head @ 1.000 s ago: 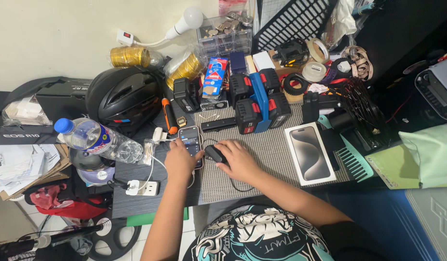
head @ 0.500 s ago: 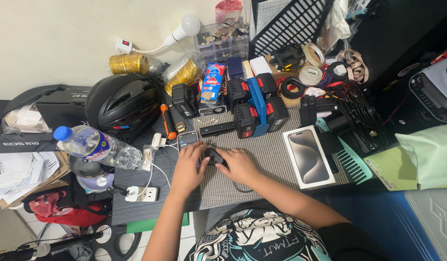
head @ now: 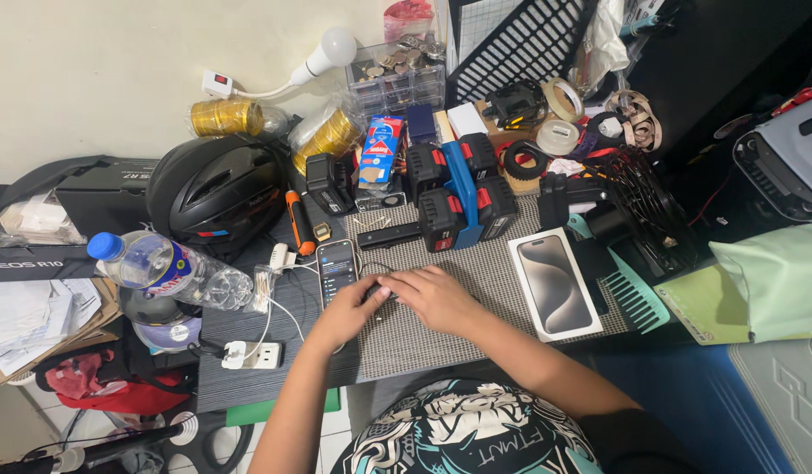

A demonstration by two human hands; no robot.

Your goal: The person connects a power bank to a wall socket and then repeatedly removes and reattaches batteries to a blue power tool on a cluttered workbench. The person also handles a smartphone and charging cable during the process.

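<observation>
I see both hands meet on a small black object (head: 377,290) at mid-mat. Left hand (head: 351,309) curls over its near side, fingers closed on it; right hand (head: 434,296) pinches its far end. A smartphone (head: 336,269) lies just beyond the left fingers. A white phone box (head: 553,283) sits right of the right hand.

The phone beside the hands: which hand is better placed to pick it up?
Probably the left hand. Its fingers already lie at the lower right edge of the phone, while the right hand sits further right on the grey mat, covering a small dark object together with the left.
</observation>
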